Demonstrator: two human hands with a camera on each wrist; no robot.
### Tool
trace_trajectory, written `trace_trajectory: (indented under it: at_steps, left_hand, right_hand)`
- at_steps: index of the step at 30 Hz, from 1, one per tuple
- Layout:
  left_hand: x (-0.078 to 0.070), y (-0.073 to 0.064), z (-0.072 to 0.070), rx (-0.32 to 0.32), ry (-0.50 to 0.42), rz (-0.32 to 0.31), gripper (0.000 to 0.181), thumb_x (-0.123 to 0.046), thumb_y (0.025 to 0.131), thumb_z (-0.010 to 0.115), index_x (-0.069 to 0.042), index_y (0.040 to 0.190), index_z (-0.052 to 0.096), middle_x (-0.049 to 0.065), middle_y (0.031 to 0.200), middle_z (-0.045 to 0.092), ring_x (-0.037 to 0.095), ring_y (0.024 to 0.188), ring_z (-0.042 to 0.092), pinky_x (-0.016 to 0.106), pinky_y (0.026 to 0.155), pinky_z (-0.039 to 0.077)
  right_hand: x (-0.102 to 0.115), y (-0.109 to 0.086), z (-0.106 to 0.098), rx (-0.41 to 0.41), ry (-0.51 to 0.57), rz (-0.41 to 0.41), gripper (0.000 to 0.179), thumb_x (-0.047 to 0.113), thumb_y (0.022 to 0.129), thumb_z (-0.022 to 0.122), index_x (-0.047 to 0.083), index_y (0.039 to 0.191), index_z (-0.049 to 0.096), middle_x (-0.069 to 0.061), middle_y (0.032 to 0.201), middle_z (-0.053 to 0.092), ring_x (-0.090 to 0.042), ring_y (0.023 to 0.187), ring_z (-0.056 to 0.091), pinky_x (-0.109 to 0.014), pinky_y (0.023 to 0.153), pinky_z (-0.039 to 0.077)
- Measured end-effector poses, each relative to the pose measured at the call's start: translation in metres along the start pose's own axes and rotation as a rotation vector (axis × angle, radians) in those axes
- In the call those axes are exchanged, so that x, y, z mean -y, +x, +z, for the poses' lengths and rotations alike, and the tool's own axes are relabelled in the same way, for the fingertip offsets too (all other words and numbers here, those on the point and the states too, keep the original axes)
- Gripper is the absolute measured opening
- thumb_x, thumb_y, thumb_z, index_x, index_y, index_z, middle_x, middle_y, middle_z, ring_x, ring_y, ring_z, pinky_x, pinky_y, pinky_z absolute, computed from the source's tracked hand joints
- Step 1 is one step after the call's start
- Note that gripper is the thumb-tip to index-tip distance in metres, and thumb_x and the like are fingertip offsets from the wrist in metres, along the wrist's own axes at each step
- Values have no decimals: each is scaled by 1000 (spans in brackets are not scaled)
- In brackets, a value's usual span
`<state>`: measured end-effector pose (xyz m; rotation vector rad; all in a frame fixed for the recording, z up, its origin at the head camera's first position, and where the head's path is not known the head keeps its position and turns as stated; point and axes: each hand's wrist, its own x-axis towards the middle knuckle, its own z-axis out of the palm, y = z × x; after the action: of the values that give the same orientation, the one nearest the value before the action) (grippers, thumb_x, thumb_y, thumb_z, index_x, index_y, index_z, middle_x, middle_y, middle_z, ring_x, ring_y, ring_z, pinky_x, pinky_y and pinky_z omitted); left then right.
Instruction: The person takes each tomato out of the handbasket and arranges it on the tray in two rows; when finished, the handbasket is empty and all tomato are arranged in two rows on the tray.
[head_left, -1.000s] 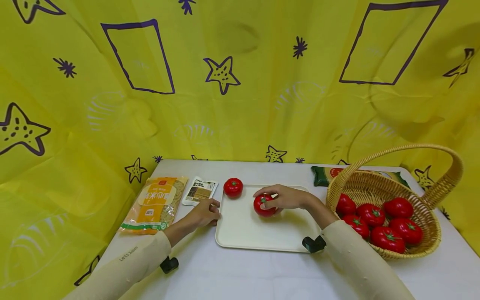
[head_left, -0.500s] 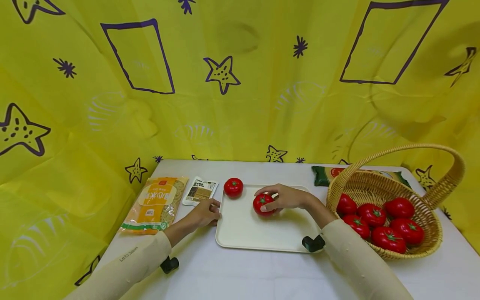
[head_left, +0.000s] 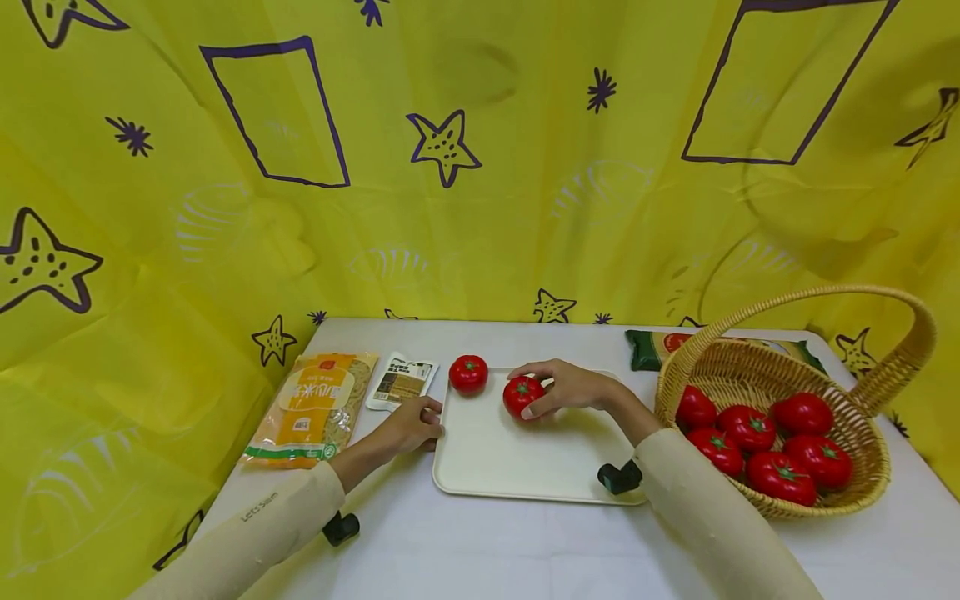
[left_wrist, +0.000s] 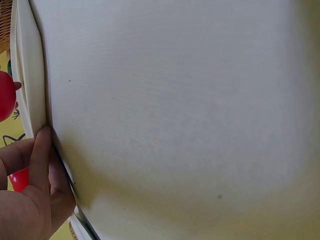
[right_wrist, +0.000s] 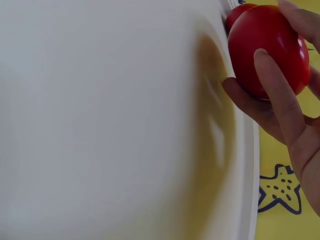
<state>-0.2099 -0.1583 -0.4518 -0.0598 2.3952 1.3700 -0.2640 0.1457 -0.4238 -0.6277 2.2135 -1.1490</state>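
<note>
My right hand (head_left: 566,390) grips a red tomato (head_left: 522,397) with a green stem top, thumb and fingers around its sides. In the right wrist view the tomato (right_wrist: 267,50) is held over the tray's pale floor, with its shadow beside it. A second tomato (head_left: 468,375) sits at the back left corner of the cream rectangular tray (head_left: 525,467). My left hand (head_left: 407,427) holds the tray's left rim. In the left wrist view, the thumb and fingers (left_wrist: 41,155) meet at the tray wall (left_wrist: 31,75).
A wicker basket (head_left: 862,450) with a tall handle and several tomatoes (head_left: 780,477) stands at the right. Behind it lies a green packet (head_left: 645,350). Left of the tray are a small white-and-brown pouch (head_left: 402,382) and a large orange-labelled bag (head_left: 311,408). A yellow curtain (head_left: 480,233) hangs behind the white table.
My right hand has carried the tomato slightly back and left, toward the other tomato. The left hand stays at the tray's rim. The head view has shifted a little.
</note>
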Motion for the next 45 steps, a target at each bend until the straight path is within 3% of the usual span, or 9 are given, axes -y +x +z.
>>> trace_trajectory:
  at_steps: [9,19,27,37,45]
  left_hand:
    - [-2,-2,0,1,1,-2,36,5,90,65,6,125,56,9,92,55,17,76,57,28,66,62]
    - [-3,-1,0,4,3,1,36,5,90,65,6,125,56,7,90,54,17,74,56,27,66,62]
    - [-3,-1,2,-5,2,-6,36,6,90,65,6,124,56,7,90,54,16,73,55,26,64,61]
    - [-3,-1,1,-3,-7,-3,36,7,89,65,6,124,56,7,89,53,16,73,55,27,64,61]
    - [-2,-1,1,-6,-2,-3,35,7,89,65,6,124,56,8,89,54,17,73,56,27,64,62]
  right_hand:
    - [-2,11,-1,-29,-5,-14,64,22,83,82,18,142,55,-14,132,56,-33,119,51,-35,89,58]
    - [0,17,-1,-123,-41,-22,59,27,85,80,19,139,57,-11,129,61,-30,116,53,-36,93,57]
    - [-6,24,-1,-172,12,-8,59,28,86,80,16,139,57,-15,130,58,-31,119,54,-34,90,59]
    - [-4,33,-1,-249,-47,4,66,34,83,83,16,141,56,-18,129,57,-32,116,56,-37,93,58]
    - [-1,37,2,-262,-11,23,65,30,86,81,13,142,55,-19,132,57,-33,117,56,-35,91,60]
